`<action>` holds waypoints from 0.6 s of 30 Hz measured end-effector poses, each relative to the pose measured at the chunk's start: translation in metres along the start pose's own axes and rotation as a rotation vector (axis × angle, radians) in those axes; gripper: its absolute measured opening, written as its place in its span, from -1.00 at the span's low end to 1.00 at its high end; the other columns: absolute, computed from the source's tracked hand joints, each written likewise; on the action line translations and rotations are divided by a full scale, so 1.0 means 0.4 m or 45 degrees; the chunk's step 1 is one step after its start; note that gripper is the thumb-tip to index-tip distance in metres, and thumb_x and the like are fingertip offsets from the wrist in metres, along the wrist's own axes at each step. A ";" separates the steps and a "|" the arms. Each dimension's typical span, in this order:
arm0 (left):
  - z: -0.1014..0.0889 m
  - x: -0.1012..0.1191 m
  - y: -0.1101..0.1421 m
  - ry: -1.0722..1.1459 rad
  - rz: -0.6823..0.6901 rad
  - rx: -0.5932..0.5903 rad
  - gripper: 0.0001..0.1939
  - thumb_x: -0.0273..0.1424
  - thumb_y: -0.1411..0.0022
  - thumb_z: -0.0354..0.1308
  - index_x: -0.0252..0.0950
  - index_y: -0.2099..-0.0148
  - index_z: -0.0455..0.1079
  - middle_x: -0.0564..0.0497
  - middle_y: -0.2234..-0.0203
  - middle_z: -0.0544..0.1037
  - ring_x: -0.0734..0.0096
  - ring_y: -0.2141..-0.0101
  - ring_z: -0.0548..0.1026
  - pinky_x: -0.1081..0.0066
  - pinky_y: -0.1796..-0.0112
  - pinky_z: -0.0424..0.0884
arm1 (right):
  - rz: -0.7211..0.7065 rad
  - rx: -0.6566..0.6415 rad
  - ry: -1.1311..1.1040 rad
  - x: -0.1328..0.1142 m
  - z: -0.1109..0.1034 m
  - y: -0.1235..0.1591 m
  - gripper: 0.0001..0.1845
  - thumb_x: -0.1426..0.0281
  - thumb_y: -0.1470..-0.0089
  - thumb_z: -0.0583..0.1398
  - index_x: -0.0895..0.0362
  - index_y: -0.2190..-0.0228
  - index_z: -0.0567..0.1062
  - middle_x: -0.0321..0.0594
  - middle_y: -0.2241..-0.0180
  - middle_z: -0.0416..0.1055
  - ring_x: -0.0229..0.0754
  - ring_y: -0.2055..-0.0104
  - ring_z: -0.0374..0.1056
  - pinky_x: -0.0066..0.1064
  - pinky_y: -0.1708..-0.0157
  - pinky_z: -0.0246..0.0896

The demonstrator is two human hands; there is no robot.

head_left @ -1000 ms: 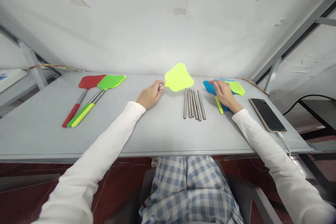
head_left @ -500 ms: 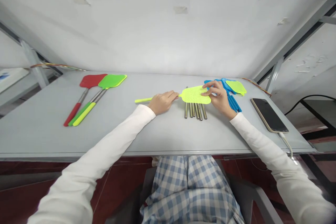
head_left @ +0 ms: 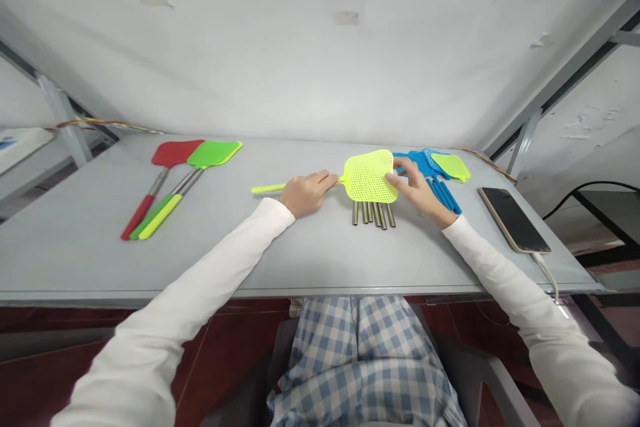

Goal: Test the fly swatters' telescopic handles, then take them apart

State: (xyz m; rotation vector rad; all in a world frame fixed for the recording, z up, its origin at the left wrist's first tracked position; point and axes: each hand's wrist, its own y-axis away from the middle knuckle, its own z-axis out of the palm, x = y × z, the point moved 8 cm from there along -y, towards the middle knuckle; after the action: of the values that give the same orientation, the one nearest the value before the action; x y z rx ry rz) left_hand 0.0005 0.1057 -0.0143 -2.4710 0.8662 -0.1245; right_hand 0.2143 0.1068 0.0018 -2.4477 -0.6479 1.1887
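Note:
A yellow-green fly swatter [head_left: 370,177] is held level above the table, its perforated head to the right and its handle end sticking out to the left. My left hand [head_left: 306,193] is closed around its shaft, close to the neck. On the far edge of the head, my right hand [head_left: 417,188] pinches with thumb and fingers. Below the head lie several metal tubes [head_left: 379,216], their upper parts covered by it. Just beyond my right hand are several blue handles [head_left: 443,195] and blue swatter heads [head_left: 417,162], partly hidden by the fingers.
At the left lie a red fly swatter [head_left: 175,153], a green one [head_left: 213,153] and a yellow-green one [head_left: 161,217]. Another yellow-green head [head_left: 453,166] rests on the blue ones. A phone [head_left: 515,219] with a white cable is at the right edge. A wall [head_left: 280,47] stands behind the table.
The swatter's head has turned to face me more and now shows taller. My right hand has shifted slightly right and down along its edge; the left hand has moved slightly left.

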 end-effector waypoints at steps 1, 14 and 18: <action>0.002 0.004 -0.001 -0.012 0.007 -0.010 -0.60 -0.31 -0.38 -0.24 -0.24 0.13 0.44 -0.07 0.43 0.50 0.44 0.49 0.43 0.43 0.59 0.08 | -0.005 0.012 -0.026 0.003 0.002 -0.002 -0.60 0.08 -0.15 0.12 -0.05 0.03 0.38 -0.19 0.02 0.37 -0.10 0.01 0.25 -0.16 0.05 0.24; 0.007 0.004 0.008 0.093 -0.015 0.005 -0.65 -0.42 -0.31 -0.18 -0.22 0.10 0.44 -0.03 0.33 0.56 0.43 0.48 0.43 0.43 0.59 0.09 | -0.304 0.121 0.560 -0.029 -0.035 0.028 -0.71 0.23 -0.22 0.05 -0.22 0.37 0.57 -0.22 0.38 0.37 -0.09 0.26 0.25 -0.06 0.09 0.15; 0.004 -0.015 0.010 0.033 -0.068 0.023 -0.64 -0.38 -0.33 -0.17 -0.22 0.10 0.46 -0.04 0.36 0.56 0.42 0.49 0.42 0.43 0.57 0.07 | -0.289 0.152 0.496 -0.036 -0.038 0.022 -0.72 0.24 -0.23 0.03 -0.19 0.15 0.52 -0.19 0.22 0.36 -0.08 0.16 0.26 -0.06 0.03 0.14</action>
State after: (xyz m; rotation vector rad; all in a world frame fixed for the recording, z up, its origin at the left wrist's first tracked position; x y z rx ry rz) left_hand -0.0062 0.1073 -0.0173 -2.4814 0.8062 -0.1830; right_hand 0.2207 0.0901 0.0155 -2.3354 -0.6899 0.6212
